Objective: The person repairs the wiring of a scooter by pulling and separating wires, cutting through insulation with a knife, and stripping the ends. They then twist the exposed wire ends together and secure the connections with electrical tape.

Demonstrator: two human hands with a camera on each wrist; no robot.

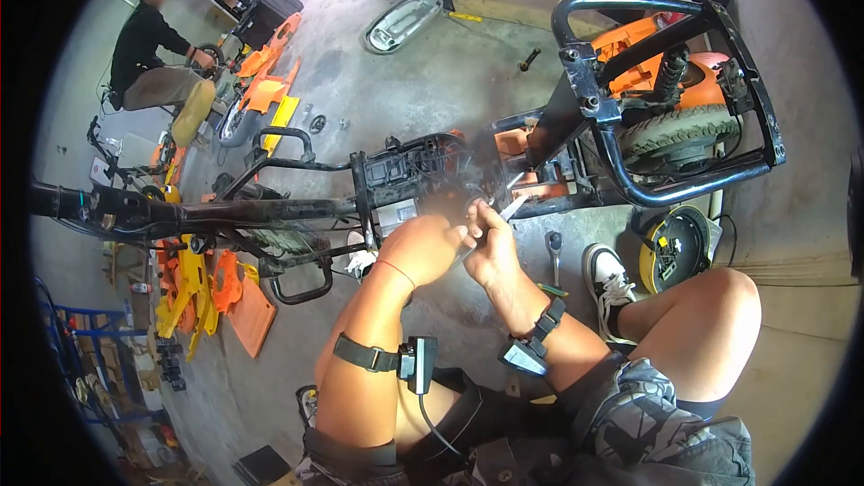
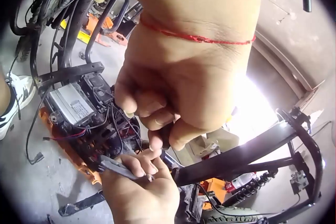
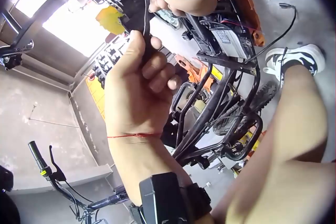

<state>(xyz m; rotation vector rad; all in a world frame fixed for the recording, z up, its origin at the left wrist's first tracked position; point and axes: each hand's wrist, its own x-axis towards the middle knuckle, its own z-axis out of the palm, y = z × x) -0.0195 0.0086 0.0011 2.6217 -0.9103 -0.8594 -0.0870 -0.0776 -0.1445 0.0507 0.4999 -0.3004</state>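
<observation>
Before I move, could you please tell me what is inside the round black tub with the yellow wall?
The round black tub holds small metallic parts and a small yellow piece; whatever lies beneath them is covered.

Grey concrete floor (image 1: 486,85), smooth and scuffed. On it lie an oval metallic part (image 1: 404,23), a short dark part (image 1: 530,59), a ratchet wrench (image 1: 554,256), orange panels (image 1: 252,322) beside yellow ones (image 1: 184,283), and a yellow-rimmed black bowl-shaped container (image 1: 647,256) with small pieces inside.
</observation>
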